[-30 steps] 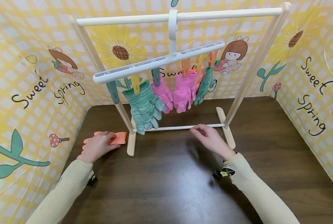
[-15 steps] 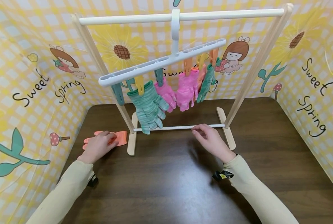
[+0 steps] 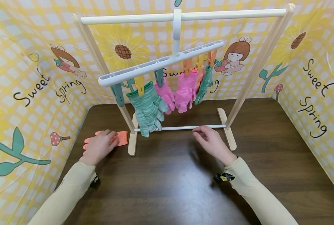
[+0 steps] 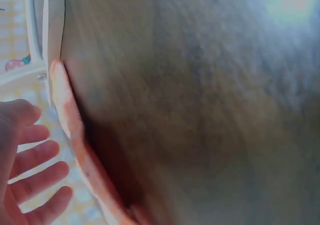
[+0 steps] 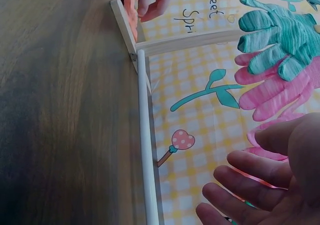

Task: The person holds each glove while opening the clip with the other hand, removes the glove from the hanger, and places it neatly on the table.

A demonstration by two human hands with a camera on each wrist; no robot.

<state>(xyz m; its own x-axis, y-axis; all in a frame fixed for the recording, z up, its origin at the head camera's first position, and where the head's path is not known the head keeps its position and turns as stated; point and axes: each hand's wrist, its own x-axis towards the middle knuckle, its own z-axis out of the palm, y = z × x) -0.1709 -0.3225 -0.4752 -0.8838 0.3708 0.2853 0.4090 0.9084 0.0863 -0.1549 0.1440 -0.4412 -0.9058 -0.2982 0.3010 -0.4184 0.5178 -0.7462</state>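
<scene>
An orange glove [image 3: 122, 138] lies on the table at the left. Over it is my left hand [image 3: 100, 146]; in the left wrist view its fingers [image 4: 37, 157] are loosely spread, hold nothing and look apart from the glove [image 4: 75, 125]. My right hand [image 3: 212, 141] hovers by the rack's lower bar, fingers [image 5: 250, 180] relaxed and holding nothing. Above hangs a grey clip hanger [image 3: 144, 67]. From its clothespins hang a green glove [image 3: 147, 107], two pink gloves [image 3: 185, 93], an orange glove mostly hidden behind, and another green glove [image 3: 204, 86].
A wooden rack with a white top rod [image 3: 228, 15] carries the hanger. Its feet [image 3: 132, 145] stand on the dark wooden table [image 3: 167, 187], joined by a white lower bar [image 3: 178, 127]. At the hanger's left end, a teal clothespin [image 3: 117, 94] holds nothing. Checked yellow cloth surrounds the table.
My left thumb has drawn in from the orange glove's cuff towards the fingers. The hanger with its gloves has swung slightly. My right hand has stayed nearly still.
</scene>
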